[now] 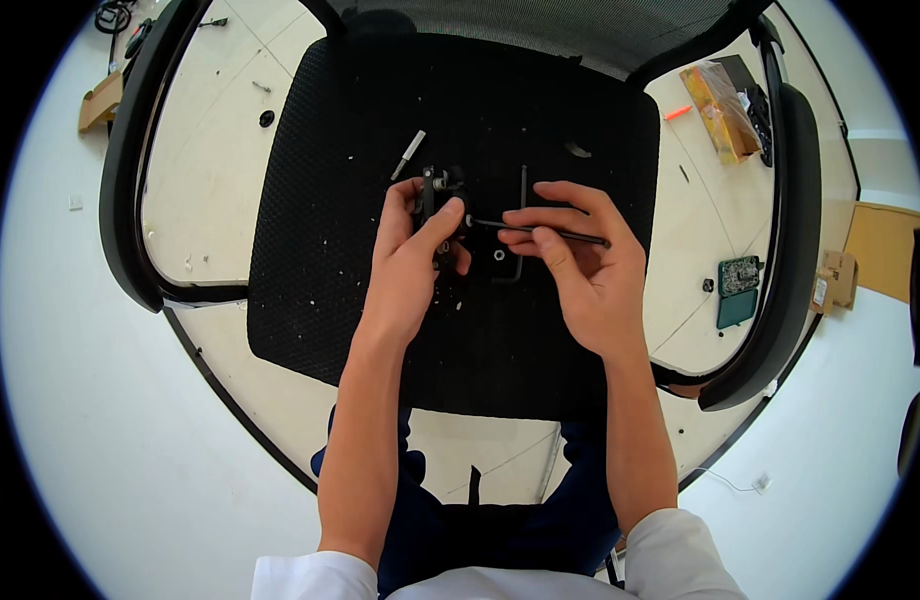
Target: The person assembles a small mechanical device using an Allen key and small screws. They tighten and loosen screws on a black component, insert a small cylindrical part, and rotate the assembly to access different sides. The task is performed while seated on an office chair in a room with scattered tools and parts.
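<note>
My left hand point(410, 255) is closed around a small black mechanical part point(458, 190) with silver bolts and round fittings; the fingers hide much of it. Between thumb and fingers, my right hand point(585, 275) pinches a thin black hex key point(570, 236), held nearly level. Its tip reaches a light round fitting on the right side of the part; whether it sits inside cannot be made out. Behind that hand, an L-shaped hex key point(523, 185) lies on the black chair seat point(310, 250). A small silver nut point(499, 256) rests between the hands.
A slim tool with a pale handle point(411, 148) and a curved sliver point(577, 150) lie farther back on the seat. Armrests point(130, 190) flank it. On the floor to the right are an orange-yellow box point(718, 110) and an open green case point(737, 292).
</note>
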### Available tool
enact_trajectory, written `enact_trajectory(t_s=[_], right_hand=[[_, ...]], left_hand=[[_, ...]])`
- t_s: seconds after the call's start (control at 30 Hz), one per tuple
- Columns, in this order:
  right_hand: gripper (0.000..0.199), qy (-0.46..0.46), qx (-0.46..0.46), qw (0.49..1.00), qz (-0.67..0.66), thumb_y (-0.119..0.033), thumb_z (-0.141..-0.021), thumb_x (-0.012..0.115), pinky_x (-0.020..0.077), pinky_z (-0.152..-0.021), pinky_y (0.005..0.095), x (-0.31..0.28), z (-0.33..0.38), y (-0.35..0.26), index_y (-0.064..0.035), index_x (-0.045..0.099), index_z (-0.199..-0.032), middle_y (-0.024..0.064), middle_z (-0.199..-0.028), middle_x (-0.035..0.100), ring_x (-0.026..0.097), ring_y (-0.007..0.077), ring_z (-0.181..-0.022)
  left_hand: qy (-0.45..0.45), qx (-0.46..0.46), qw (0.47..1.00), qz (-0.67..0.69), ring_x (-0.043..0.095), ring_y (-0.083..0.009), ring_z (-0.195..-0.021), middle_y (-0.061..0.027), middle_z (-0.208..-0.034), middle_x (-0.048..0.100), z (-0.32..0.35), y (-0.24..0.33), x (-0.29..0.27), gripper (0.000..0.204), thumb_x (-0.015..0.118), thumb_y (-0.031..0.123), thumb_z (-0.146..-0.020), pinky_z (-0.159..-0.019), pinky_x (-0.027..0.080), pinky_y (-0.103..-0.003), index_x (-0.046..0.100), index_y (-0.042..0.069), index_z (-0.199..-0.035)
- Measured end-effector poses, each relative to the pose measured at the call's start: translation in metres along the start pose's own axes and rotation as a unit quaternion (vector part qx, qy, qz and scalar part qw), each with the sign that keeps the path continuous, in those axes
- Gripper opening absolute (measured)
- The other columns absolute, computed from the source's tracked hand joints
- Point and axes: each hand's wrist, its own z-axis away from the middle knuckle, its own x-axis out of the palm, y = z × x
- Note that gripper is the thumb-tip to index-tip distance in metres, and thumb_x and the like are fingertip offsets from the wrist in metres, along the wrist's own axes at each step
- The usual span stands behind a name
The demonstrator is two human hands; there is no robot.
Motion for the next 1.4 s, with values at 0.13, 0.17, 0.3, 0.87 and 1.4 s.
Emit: enact_trajectory(t_s=[0.13,0.17,0.3,0.87,1.4], right_hand=[[0.022,0.0,0.063,0.997,-0.038,0.001,-0.098,0.053,0.0607,-0.084,0.0338,-0.005,-0.002,-0.003,0.0076,0.055,-0.118,0.0218,-0.105,0.069,0.072,0.029,-0.097],[0.02,0.008,0.073,0.997,-0.039,0.001,-0.098,0.053,0.061,-0.084,0.034,-0.004,-0.002,-0.005,0.0082,0.055,-0.117,0.023,-0.105,0.069,0.072,0.0299,-0.097],[0.016,0.065,0.146,0.985,-0.07,0.001,-0.098,0.053,0.0617,-0.083,0.0345,0.002,-0.005,-0.005,0.009,0.056,-0.112,0.0268,-0.105,0.068,0.072,0.0321,-0.096],[0.037,0.046,0.143,0.932,-0.329,-0.03,-0.1,0.028,0.0493,-0.097,0.0446,-0.007,-0.001,0.008,-0.0011,0.049,-0.112,0.0361,-0.116,0.06,0.065,0.042,-0.104],[0.025,0.063,0.05,0.995,-0.058,-0.013,-0.104,0.037,0.0559,-0.081,0.0358,-0.009,-0.008,0.0,0.0019,0.039,-0.124,0.0274,-0.103,0.066,0.07,0.0295,-0.088]], left_hand=[[-0.007,0.03,0.999,-0.028,0.057,-0.0102,-0.066,-0.0055,-0.09,0.055,0.002,0.004,0.003,0.041,0.064,0.02,-0.095,-0.062,0.048,-0.024,0.044,0.0,-0.124],[-0.005,0.042,0.998,-0.048,0.057,-0.0103,-0.067,-0.0058,-0.091,0.055,0.003,0.004,0.004,0.04,0.063,0.019,-0.095,-0.062,0.048,-0.024,0.043,-0.001,-0.124],[-0.011,0.159,0.976,-0.149,0.057,-0.0095,-0.074,-0.0065,-0.094,0.056,-0.001,-0.003,0.003,0.042,0.064,0.014,-0.094,-0.065,0.05,-0.024,0.04,-0.001,-0.125],[-0.011,0.257,0.959,-0.123,0.052,-0.0072,-0.086,-0.0041,-0.097,0.053,0.0,-0.001,0.005,0.038,0.069,0.008,-0.09,-0.07,0.047,-0.022,0.043,0.003,-0.117],[-0.018,0.014,0.987,0.161,0.063,-0.0184,-0.085,-0.0107,-0.094,0.058,-0.002,0.008,0.002,0.039,0.056,0.02,-0.095,-0.069,0.058,-0.035,0.045,-0.005,-0.122]])
